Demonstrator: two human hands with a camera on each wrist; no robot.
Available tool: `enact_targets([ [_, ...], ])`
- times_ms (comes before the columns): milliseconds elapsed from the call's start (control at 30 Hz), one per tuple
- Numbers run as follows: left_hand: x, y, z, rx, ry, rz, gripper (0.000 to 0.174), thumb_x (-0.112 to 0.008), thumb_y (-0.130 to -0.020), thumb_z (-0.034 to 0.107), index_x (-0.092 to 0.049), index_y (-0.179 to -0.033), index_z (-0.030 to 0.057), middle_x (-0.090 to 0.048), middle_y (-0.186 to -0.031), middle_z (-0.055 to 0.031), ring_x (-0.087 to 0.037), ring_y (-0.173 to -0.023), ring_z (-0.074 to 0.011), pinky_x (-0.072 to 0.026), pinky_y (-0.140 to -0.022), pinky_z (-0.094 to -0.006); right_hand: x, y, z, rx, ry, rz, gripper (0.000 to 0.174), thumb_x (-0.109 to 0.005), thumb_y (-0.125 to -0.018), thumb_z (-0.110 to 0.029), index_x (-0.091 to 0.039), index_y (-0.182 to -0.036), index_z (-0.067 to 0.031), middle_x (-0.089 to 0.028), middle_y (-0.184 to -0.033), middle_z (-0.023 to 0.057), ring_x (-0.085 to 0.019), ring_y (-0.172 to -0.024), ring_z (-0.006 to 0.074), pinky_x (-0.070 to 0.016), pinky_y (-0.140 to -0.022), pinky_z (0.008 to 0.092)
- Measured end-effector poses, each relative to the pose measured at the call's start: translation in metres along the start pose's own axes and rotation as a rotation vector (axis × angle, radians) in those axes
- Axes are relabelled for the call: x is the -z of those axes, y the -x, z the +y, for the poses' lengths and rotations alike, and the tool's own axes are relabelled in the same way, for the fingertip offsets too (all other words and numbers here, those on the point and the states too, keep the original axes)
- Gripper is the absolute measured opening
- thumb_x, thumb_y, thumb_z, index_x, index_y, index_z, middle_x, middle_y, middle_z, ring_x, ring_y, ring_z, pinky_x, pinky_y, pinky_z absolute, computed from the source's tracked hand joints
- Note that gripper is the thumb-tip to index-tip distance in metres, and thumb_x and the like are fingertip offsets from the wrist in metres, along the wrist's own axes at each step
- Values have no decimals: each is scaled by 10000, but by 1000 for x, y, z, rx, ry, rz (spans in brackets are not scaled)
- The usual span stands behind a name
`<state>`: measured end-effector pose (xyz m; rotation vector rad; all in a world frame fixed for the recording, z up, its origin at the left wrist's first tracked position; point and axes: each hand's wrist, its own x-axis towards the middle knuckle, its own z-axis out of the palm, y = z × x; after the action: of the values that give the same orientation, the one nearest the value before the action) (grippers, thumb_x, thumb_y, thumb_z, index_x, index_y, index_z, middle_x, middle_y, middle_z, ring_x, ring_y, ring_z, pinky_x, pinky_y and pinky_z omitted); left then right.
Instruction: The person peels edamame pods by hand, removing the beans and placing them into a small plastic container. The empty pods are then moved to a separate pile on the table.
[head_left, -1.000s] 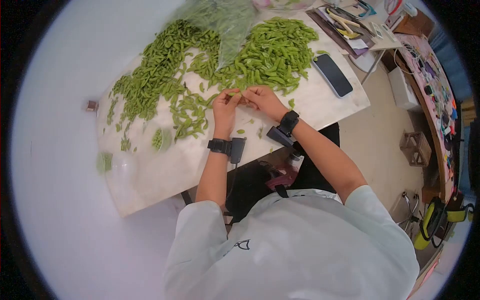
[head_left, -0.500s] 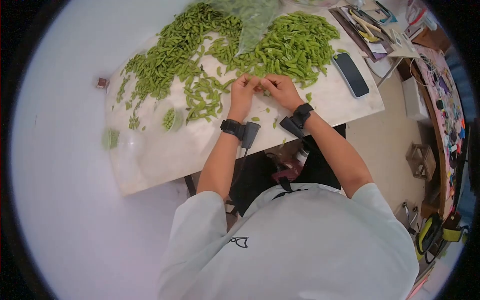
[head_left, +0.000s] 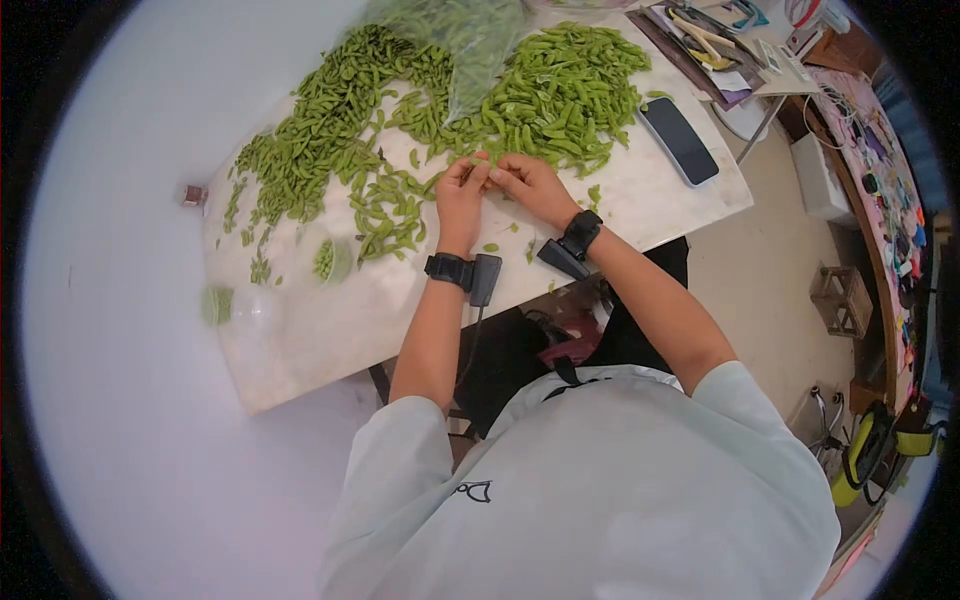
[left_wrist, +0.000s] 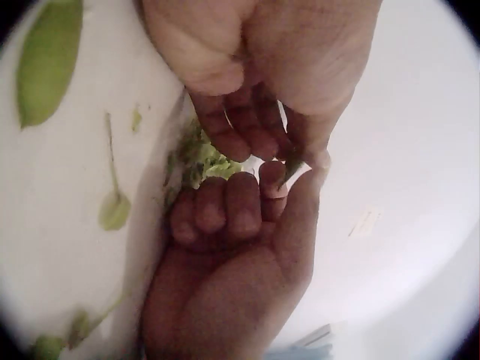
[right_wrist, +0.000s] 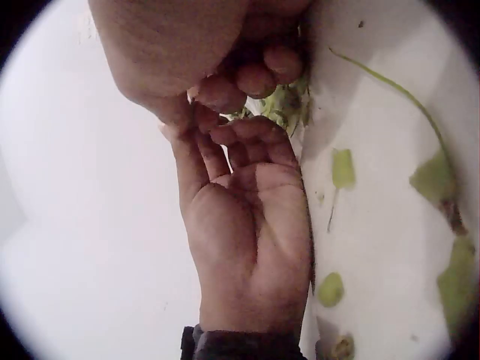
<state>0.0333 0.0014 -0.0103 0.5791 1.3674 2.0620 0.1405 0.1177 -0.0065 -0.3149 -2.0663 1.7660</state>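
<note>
Over the near part of the table, my left hand [head_left: 460, 208] and right hand [head_left: 541, 190] meet fingertip to fingertip. Between them they pinch a small green soybean pod [left_wrist: 292, 163], mostly hidden by the thumbs and fingers. The left wrist view has the left hand at the top and the right hand below, with the other fingers curled inward. Just beyond the hands lies a large heap of soybean pods [head_left: 565, 95]. More loose pods [head_left: 388, 212] are scattered to the left of the left hand.
A clear cup [head_left: 334, 260] with shelled green beans stands left of the hands, and another container [head_left: 217, 304] sits near the table's left edge. A plastic bag [head_left: 485, 60] lies over the heap. At right is a phone [head_left: 679, 140]. Stem scraps [right_wrist: 409, 97] litter the near tabletop.
The head view shifted, then partly shifted back. My hands stay together at the same spot; the pod's green, hidden half a second ago, shows again between the fingertips.
</note>
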Motion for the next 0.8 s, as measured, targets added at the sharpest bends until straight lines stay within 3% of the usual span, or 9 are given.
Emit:
enact_targets([
  [33, 0, 0, 1, -2, 17, -16, 197, -662, -967, 109, -661, -1107, -29, -636, -845, -9, -570, -702, -78, -475, -666, -225, -1, 0, -1, 20, 6, 4, 280, -604, -1001, -272, -636, -925, -4, -626, -760, 77, -554, -695, 147, -459, -659, 320],
  [133, -4, 4, 2, -43, 50, -2, 192, -658, -972, 117, -672, -1085, -38, -629, -824, -7, -559, -690, -78, -471, -668, -218, -2, 1, -4, 103, 38, 15, 284, -561, -1034, -253, -628, -869, -32, -518, -690, -25, -425, -643, 60, -381, -589, 262],
  [333, -5, 2, 0, -53, -8, 53, 224, -682, -962, 142, -693, -1075, -51, -629, -768, -3, -549, -653, -70, -468, -623, -220, 0, 2, -7, 57, 111, -3, 265, -571, -1023, -240, -646, -893, -20, -560, -700, -4, -444, -632, 83, -396, -595, 274],
  [433, -8, 3, -1, -88, -70, 81, 248, -700, -954, 161, -697, -1076, -55, -640, -774, -4, -550, -641, -66, -464, -599, -218, 0, 3, -9, 40, 132, 20, 288, -572, -1006, -258, -678, -893, -16, -671, -772, 115, -608, -690, 231, -478, -669, 354],
  [533, -14, 8, 4, -113, -239, 138, 258, -708, -950, 176, -700, -1061, -57, -647, -779, -9, -555, -637, -63, -460, -595, -217, -1, 3, -14, 59, 230, 26, 284, -569, -999, -255, -681, -895, -16, -672, -774, 131, -616, -694, 267, -480, -670, 379],
  [667, -21, 11, 7, -121, -231, 210, 240, -721, -942, 179, -705, -1007, -52, -644, -759, -16, -562, -632, -66, -454, -585, -225, -2, 4, -15, 76, 272, 21, 319, -535, -1011, -266, -660, -872, -8, -664, -778, 168, -623, -708, 333, -484, -676, 410],
  [800, -14, 7, 1, -130, -192, 147, 219, -721, -942, 178, -691, -937, -39, -639, -744, -21, -564, -630, -74, -457, -588, -233, -5, 5, -13, 108, 250, 36, 348, -515, -1020, -279, -647, -866, 3, -661, -781, 180, -622, -711, 356, -486, -677, 413],
])
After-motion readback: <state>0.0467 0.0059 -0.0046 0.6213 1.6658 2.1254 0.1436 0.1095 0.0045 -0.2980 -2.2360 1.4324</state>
